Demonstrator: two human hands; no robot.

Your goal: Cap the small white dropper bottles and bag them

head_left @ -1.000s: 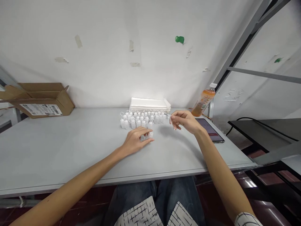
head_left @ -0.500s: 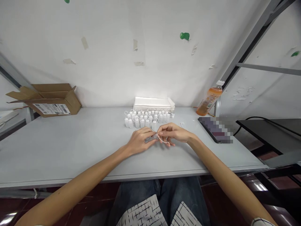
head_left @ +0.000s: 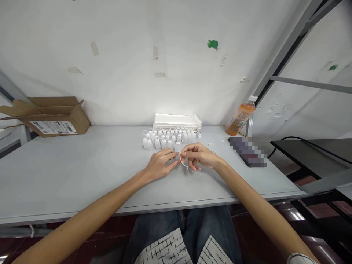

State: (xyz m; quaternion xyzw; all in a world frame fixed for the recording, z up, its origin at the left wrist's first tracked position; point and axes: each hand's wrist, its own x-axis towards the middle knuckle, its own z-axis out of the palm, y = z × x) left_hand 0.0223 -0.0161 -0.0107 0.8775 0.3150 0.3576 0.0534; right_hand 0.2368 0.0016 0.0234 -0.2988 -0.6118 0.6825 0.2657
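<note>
- Left hand (head_left: 158, 164) clamped on a small bottle (head_left: 176, 158)
- right hand (head_left: 200, 156) just beside it, pinching a white strap (head_left: 182, 161)
- looks like strap-fitting, next push probably needs steady fingers

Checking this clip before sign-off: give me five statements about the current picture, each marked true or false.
1. The right hand pinches a thin white strap. True.
2. The left hand is empty. False: it holds a small translucent item, partly hidden.
3. Small white bottles stand in front of a white stack. True.
4. The orange drink stands left of those bottles. False: it is to their right.
5. The cardboard box is shut. False: its flaps are open.
</note>
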